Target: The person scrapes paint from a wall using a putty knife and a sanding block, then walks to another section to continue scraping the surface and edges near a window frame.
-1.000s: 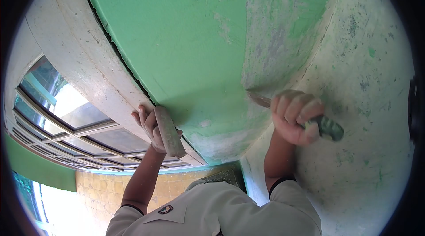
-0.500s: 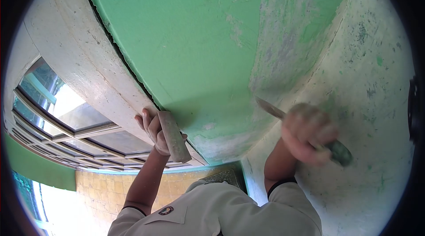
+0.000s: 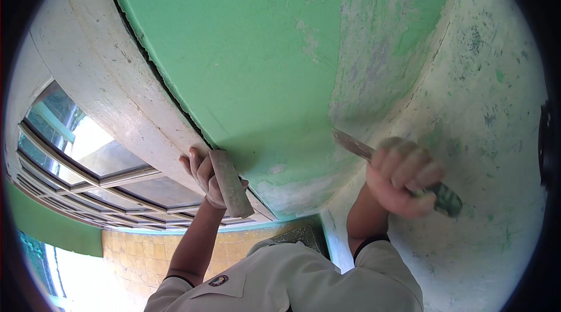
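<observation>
My right hand (image 3: pixel 403 177) is closed around a scraper (image 3: pixel 353 145) with a narrow, whitish-smeared blade. Its dark green handle sticks out below the fist, and the blade tip is at the edge of a bare patch on the green wall (image 3: pixel 251 49). On the other side, my left hand (image 3: pixel 205 176) grips a pale grey oblong piece (image 3: pixel 232 184), dusty on its face. That piece overlaps the dark gap between the green wall and the whitish frame, and the fingertips lie along the frame.
Patchy whitish wall (image 3: pixel 485 136) with green remnants meets the green wall at a corner on the right. A whitish frame (image 3: pixel 105 72) borders it on the left, with a window of several panes (image 3: pixel 160 189) beyond. Yellow tiles (image 3: pixel 140 250) show below.
The right fist and scraper have shifted slightly left, and the blade shows more sharply. The left hand and the grey piece stay nearly in place; the view has shifted slightly.
</observation>
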A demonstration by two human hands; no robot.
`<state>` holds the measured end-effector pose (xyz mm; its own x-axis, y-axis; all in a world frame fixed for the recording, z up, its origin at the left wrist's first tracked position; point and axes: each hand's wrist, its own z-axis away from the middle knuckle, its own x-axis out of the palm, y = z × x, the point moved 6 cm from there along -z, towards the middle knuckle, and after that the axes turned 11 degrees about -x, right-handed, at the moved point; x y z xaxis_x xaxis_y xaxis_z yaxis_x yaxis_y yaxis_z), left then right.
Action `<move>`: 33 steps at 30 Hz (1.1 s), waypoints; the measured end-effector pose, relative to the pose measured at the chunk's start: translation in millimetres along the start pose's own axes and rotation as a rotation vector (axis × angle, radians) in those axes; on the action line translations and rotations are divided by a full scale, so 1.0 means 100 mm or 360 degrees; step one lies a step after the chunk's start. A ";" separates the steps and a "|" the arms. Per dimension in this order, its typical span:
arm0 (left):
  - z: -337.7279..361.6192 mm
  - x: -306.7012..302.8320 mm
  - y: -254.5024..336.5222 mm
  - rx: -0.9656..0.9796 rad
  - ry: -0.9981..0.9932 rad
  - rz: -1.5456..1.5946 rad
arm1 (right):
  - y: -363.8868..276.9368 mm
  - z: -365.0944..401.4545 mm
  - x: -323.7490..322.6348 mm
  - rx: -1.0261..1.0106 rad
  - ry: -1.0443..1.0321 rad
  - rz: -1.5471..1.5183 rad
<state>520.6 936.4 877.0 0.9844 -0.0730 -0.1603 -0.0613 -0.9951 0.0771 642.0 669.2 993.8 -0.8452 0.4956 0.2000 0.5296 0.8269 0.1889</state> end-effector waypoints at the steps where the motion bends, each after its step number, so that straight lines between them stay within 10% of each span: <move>1: -0.01 0.01 0.00 -0.0011 -0.0011 -0.0015 | -0.09 -0.03 -0.01 -0.0172 0.0078 -0.0094; 33: 0.05 0.02 0.00 0.0021 -0.0086 -0.0040 | 0.09 0.09 -0.18 -0.0231 0.0264 -0.0047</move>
<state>521.5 935.9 872.1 0.9753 -0.0508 -0.2148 -0.0388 -0.9975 0.0596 661.2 669.9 982.9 -0.8434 0.4113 0.3457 0.5197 0.7876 0.3311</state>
